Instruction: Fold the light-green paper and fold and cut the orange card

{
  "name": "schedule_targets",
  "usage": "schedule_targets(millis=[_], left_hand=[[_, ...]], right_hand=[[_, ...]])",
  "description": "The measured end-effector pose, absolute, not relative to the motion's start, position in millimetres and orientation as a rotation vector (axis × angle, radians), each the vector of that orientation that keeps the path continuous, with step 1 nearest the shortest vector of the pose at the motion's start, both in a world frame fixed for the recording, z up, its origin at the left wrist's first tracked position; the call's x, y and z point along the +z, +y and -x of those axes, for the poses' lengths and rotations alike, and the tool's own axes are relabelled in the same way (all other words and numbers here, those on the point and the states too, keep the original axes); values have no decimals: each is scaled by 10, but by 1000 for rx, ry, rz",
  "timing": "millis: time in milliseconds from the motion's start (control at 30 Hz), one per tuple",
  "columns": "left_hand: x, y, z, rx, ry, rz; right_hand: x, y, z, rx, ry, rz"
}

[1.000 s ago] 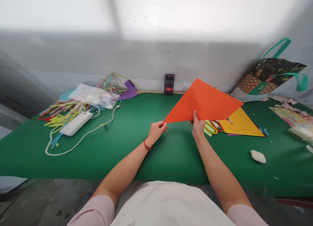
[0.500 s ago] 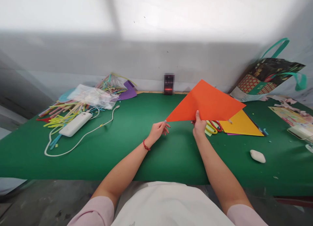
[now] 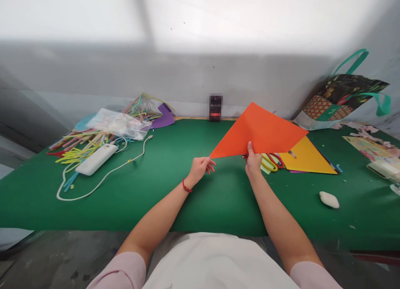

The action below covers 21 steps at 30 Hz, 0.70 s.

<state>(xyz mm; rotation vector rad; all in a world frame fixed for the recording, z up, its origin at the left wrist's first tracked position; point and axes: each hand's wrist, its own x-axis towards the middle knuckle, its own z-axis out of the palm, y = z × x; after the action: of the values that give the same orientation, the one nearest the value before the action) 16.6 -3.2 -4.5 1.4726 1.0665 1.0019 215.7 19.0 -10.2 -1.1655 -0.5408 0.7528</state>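
A sheet of orange paper (image 3: 261, 126) is held up above the green table, its flat face toward me. My left hand (image 3: 201, 169) pinches the sheet's pointed left corner between thumb and finger. Gripping the lower edge, my right hand (image 3: 253, 160) has its thumb on the near face and its fingers behind, mostly hidden. Just right of that hand lie scissors with yellow handles (image 3: 271, 166) and a pair with red handles (image 3: 278, 160), both partly covered by the orange sheet. Yellow paper (image 3: 312, 158) lies beyond them, also overlapped.
At the left are a pile of coloured strips (image 3: 93, 141), a clear plastic bag (image 3: 117, 121), purple paper (image 3: 164, 116) and a white power bank (image 3: 96, 158) with its cable (image 3: 103, 183). A patterned bag (image 3: 334, 99) stands back right. A small white case (image 3: 329, 199) sits front right.
The orange paper has shifted slightly to the left and tilted a little, its left corner lower. Both hands keep hold of it.
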Motion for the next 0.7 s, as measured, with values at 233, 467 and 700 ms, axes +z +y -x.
schedule_targets(millis=[233, 467, 700], left_hand=[[-64, -4, -171, 1011, 1057, -1514], [-38, 51, -149, 936, 1079, -1457], [-69, 66, -150, 699, 954, -1379]], right_hand=[[-88, 193, -2176, 783, -464, 1120], [-46, 169, -2120, 838, -545, 1127], [-24, 134, -2020, 930, -690, 1142]])
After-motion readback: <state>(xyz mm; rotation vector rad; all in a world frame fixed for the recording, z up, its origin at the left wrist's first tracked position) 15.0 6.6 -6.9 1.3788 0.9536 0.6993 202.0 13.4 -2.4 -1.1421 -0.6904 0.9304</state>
